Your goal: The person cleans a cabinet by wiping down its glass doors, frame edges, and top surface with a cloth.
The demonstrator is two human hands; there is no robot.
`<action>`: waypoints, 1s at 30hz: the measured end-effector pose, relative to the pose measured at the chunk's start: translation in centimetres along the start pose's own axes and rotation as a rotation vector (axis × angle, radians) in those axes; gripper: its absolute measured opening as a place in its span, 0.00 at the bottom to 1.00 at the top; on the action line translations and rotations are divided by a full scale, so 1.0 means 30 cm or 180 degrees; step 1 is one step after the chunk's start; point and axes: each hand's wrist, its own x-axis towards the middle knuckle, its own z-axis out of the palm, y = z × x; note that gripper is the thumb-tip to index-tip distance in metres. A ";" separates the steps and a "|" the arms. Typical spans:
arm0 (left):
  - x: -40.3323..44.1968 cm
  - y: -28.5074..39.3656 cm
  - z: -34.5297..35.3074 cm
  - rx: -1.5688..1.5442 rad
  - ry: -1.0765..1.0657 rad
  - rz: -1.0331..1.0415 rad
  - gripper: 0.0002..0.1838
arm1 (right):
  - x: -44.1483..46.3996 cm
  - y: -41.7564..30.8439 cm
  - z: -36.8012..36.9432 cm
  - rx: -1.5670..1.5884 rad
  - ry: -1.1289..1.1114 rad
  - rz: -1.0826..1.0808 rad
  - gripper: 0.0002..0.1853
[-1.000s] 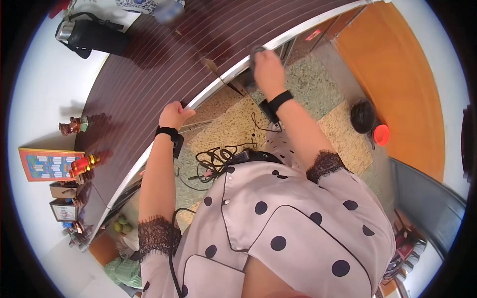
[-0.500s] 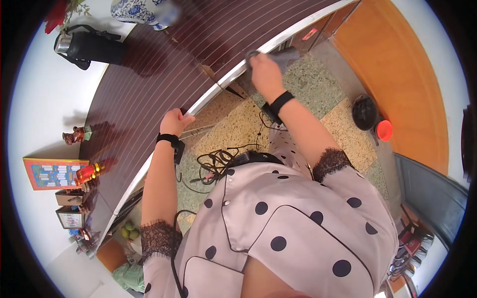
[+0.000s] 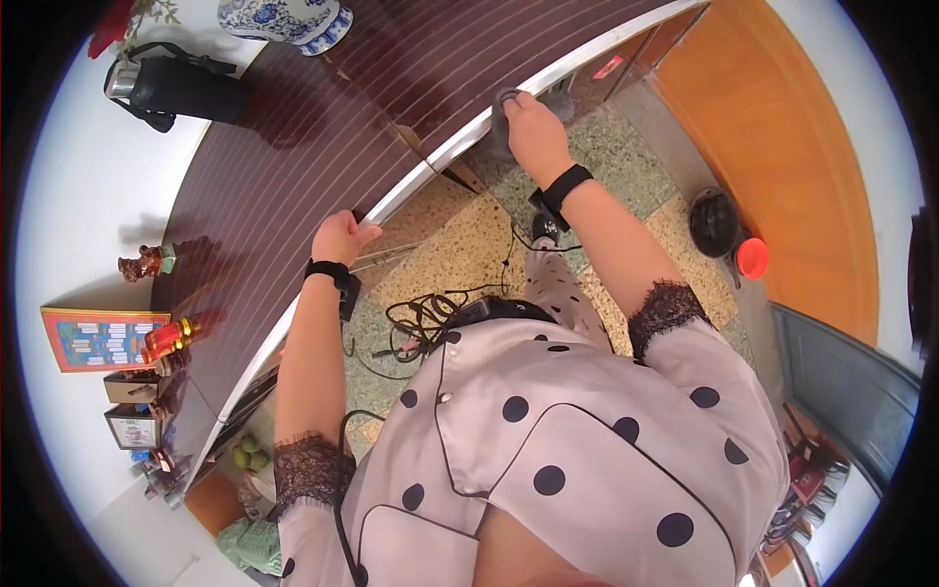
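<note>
A long dark cabinet top (image 3: pixel 323 147) with pale stripes and a white front edge (image 3: pixel 416 188) runs diagonally before me. My right hand (image 3: pixel 536 139) pinches a dark grey cloth (image 3: pixel 505 115) against the white edge, part of the cloth hanging over the front. Further left, my left hand (image 3: pixel 342 238) rests at the same edge with its fingers curled over it and the thumb sticking out. The undersides of those fingers are hidden. Each wrist wears a black band.
On the cabinet top stand a blue-and-white vase (image 3: pixel 293 22), a black bottle (image 3: pixel 181 88), a small brown figurine (image 3: pixel 147 262) and a colourful framed board (image 3: pixel 103 339). Coiled black cables (image 3: pixel 425 318) hang at my waist. A black pan (image 3: pixel 715 223) and red bowl (image 3: pixel 751 258) are at the right.
My right hand has shifted slightly right along the edge with the grey cloth, which looks less blurred now. My shoe has come into view. The left hand stays at its spot.
</note>
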 end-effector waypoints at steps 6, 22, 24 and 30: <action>-0.005 0.004 0.002 -0.0055 0.0000 -0.0034 0.28 | 0.084 0.211 -0.099 -0.0568 0.0098 -0.0168 0.05; -0.001 -0.001 -0.004 0.0010 -0.0037 0.0034 0.29 | 0.148 0.342 -0.160 -0.0993 0.0070 -0.0350 0.07; -0.001 0.001 -0.005 0.0047 -0.0047 0.0068 0.29 | 0.134 0.303 -0.129 -0.0945 0.0005 -0.0432 0.07; -0.004 0.012 -0.009 0.0062 -0.0063 0.0049 0.29 | 0.080 0.176 -0.095 -0.0554 -0.0091 -0.1038 0.06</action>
